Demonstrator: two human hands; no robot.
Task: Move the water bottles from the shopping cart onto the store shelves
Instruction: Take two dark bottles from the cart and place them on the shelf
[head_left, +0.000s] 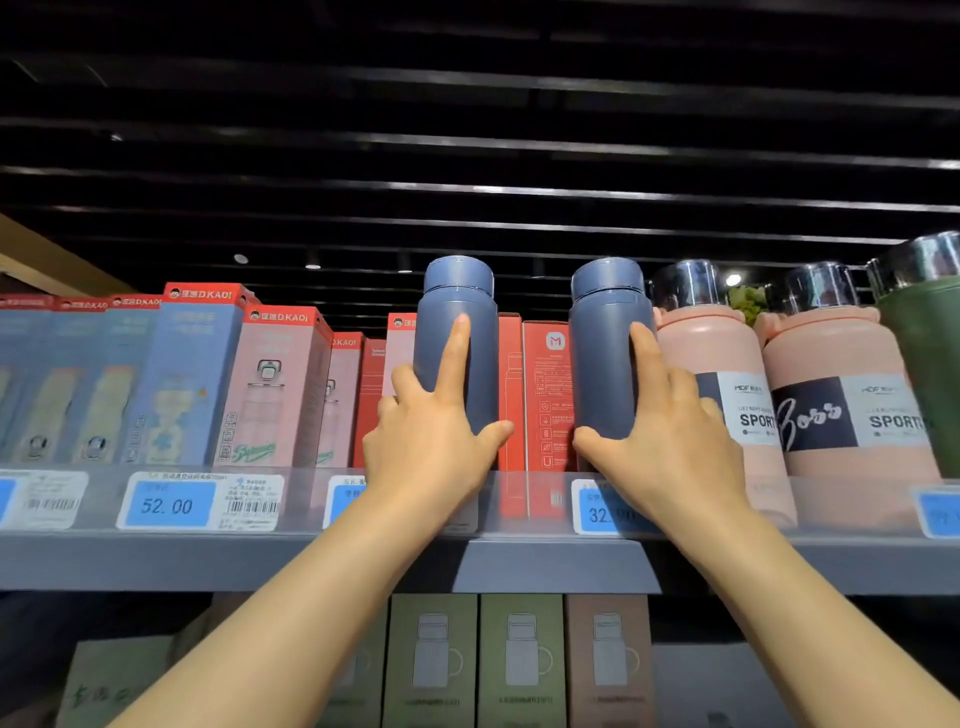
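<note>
Both bare forearms rise from the bottom of the view toward the grey shelf (156, 561), and each hand is wrapped round a blue bottle standing at its front edge. Just above the shelf lip, the left hand (431, 447) clamps the left bottle (457, 332) low on its body, thumb hooked round the right side, forefinger laid straight up the face. Right of that, the right hand (670, 441) clamps the right bottle (608, 338) the same way, thumb on the left side near the base, fingers up the front. Both bottles stand upright; their feet are hidden behind the hands and the clear price strip, so whether they rest fully on the shelf cannot be told. Red boxes (545, 395) stand behind and between the bottles, and pink jugs (722, 395) stand just beside the right bottle, touching or nearly so. These bottles look like rigid, matte metal flasks: stiff, not fragile, probably light if empty, with a smooth round wall that could turn in the palm. Tall and narrow, they would tip readily, so a low, wrapping hold near the base seems the sound place to grip. No cart is in view.
</note>
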